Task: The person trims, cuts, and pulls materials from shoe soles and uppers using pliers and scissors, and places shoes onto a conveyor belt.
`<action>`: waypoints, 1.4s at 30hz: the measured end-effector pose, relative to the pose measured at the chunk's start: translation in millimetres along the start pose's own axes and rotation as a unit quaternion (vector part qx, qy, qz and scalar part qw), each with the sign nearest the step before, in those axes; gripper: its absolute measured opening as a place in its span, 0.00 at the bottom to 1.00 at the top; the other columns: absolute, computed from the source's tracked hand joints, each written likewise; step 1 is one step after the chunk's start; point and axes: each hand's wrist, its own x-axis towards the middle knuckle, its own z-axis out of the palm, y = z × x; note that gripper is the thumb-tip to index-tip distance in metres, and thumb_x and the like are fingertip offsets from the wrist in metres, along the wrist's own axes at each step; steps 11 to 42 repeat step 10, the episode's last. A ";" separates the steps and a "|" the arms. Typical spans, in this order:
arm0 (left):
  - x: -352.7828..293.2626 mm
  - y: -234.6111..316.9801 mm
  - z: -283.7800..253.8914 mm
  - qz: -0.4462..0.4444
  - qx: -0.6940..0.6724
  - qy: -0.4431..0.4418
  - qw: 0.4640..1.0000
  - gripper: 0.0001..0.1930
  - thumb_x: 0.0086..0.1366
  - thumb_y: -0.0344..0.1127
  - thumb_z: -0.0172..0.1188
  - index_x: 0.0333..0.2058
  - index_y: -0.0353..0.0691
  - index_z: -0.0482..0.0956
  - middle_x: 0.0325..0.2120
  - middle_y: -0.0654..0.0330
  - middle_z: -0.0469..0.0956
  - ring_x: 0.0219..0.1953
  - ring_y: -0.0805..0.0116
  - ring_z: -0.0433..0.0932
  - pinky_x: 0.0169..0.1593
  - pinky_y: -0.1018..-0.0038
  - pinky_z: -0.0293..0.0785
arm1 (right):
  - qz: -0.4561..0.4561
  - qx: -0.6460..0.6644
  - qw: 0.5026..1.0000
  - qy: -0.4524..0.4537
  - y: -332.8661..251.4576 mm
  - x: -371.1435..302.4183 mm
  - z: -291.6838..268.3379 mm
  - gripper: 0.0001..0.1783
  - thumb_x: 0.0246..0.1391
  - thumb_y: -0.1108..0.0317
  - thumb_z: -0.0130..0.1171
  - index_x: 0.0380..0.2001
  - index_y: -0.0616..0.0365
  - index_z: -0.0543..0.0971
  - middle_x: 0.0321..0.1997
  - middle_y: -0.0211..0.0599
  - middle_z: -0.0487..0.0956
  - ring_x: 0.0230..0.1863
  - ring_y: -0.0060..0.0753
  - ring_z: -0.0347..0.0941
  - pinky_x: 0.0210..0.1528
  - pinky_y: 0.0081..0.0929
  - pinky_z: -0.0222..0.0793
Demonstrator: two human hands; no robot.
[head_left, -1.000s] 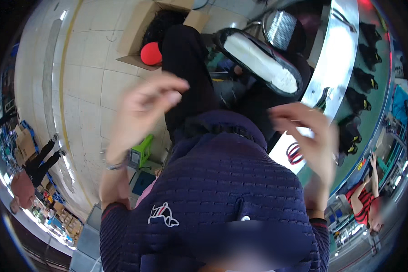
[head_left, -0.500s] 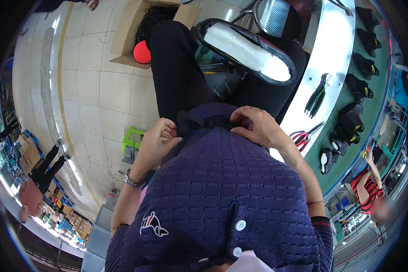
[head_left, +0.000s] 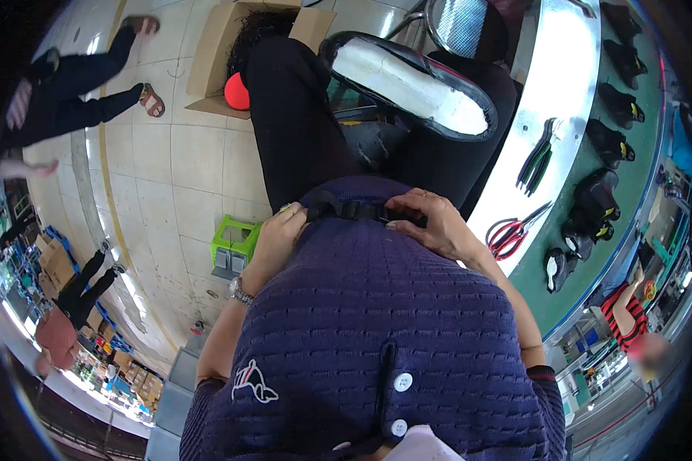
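Note:
A black strap with a buckle (head_left: 352, 210) stretches across my waist, over the dark blue shirt. My left hand (head_left: 281, 234), wearing a watch on its wrist, pinches the strap's left end with curled fingers. On the other end my right hand (head_left: 436, 223) is closed, thumb below and fingers above. Farther out, across my thighs, lies a black shoe (head_left: 415, 86), its white bottom facing up; neither hand touches it.
On my right, nippers (head_left: 537, 161) and red-handled scissors (head_left: 515, 233) lie on a white bench (head_left: 567, 92). Beyond is a green conveyor (head_left: 550, 307) with several black shoes. A carton (head_left: 210, 58), a red round thing (head_left: 237, 92) and a green stool (head_left: 238, 237) stand left. A person walks at far left.
My left hand has moved up and right onto the strap, which now shows stretched between both hands. A walking person has come farther into view at the upper left.

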 end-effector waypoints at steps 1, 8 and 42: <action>-1.6 -0.3 3.8 0.002 0.000 -0.004 1.000 0.08 0.56 0.28 0.57 0.34 0.32 0.73 0.32 0.53 0.73 0.35 0.51 0.75 0.36 0.63 0.72 | 0.009 0.040 0.999 -0.004 3.2 -2.6 -4.1 0.17 0.51 0.63 0.61 0.43 0.60 0.77 0.42 0.43 0.76 0.43 0.40 0.75 0.48 0.34 0.71; -9.5 2.9 8.0 -0.032 0.036 0.040 0.998 0.08 0.54 0.25 0.59 0.34 0.31 0.74 0.35 0.49 0.76 0.35 0.49 0.77 0.36 0.65 0.74 | 0.077 -0.023 0.996 0.025 -10.3 -14.2 -1.8 0.18 0.49 0.64 0.62 0.43 0.59 0.77 0.42 0.44 0.76 0.45 0.45 0.74 0.50 0.34 0.71; -12.4 -1.5 11.8 -0.025 0.045 0.038 0.998 0.11 0.53 0.26 0.59 0.36 0.31 0.75 0.37 0.47 0.77 0.36 0.50 0.78 0.37 0.67 0.75 | 0.091 -0.043 0.995 0.027 -4.7 -15.1 3.4 0.20 0.48 0.61 0.63 0.43 0.58 0.77 0.45 0.44 0.75 0.47 0.43 0.73 0.53 0.33 0.69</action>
